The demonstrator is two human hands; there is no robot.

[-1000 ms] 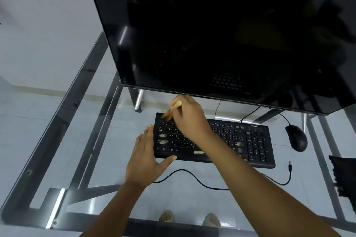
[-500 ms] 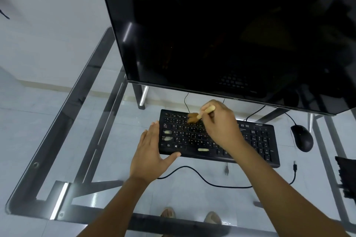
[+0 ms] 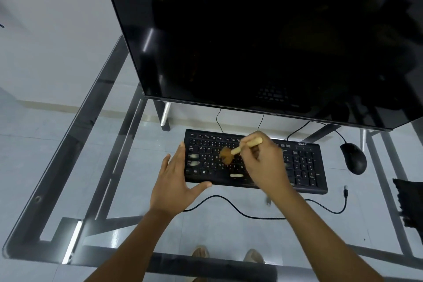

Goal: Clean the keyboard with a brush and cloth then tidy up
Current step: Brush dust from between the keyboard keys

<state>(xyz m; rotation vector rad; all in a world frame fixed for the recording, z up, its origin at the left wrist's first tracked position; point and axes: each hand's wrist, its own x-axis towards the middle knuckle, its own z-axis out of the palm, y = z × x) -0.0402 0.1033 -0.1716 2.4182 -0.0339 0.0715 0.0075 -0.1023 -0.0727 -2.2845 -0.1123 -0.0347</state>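
A black keyboard (image 3: 302,167) lies on the glass desk under the monitor. My right hand (image 3: 265,167) is closed on a wooden-handled brush (image 3: 235,150); its brown bristles rest on the letter keys at centre-left. My left hand (image 3: 174,181) lies flat with fingers apart against the keyboard's left end, thumb along its front edge. A dark cloth (image 3: 409,204) sits at the desk's right edge, partly cut off by the frame.
A large black monitor (image 3: 263,36) overhangs the keyboard's far side. A black mouse (image 3: 353,158) lies right of the keyboard. A loose black cable (image 3: 251,212) curls along the glass desk (image 3: 91,167) in front. My feet show through the glass.
My right hand has swept the brush from the keyboard's top-left corner to the right and down onto the letter keys. My left hand stays at the left end.
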